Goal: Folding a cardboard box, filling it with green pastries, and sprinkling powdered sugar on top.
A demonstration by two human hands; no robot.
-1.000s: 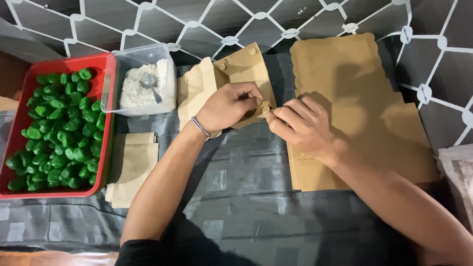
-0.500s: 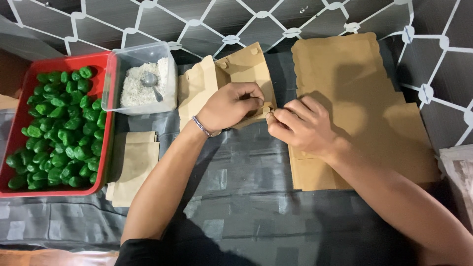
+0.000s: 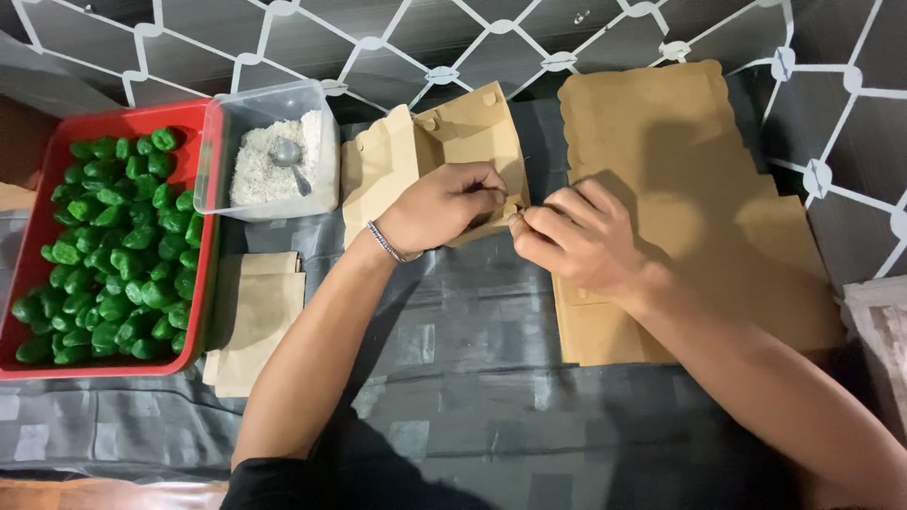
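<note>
Right now, folded brown paper box [image 3: 453, 142] pinched between both grips.

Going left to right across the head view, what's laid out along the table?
Red tray of green pieces → clear tub of white grains with a spoon → half-folded brown paper box held by the left hand → right hand → stack of flat brown sheets.

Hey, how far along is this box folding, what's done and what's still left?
Early on. Both hands, the left hand and right hand, are pinching a corner of one half-folded brown paper box; its walls are up but it isn't closed. Left: a stack of flat brown cutouts on the right and smaller ones beside the red tray. No finished box is in view.
</note>
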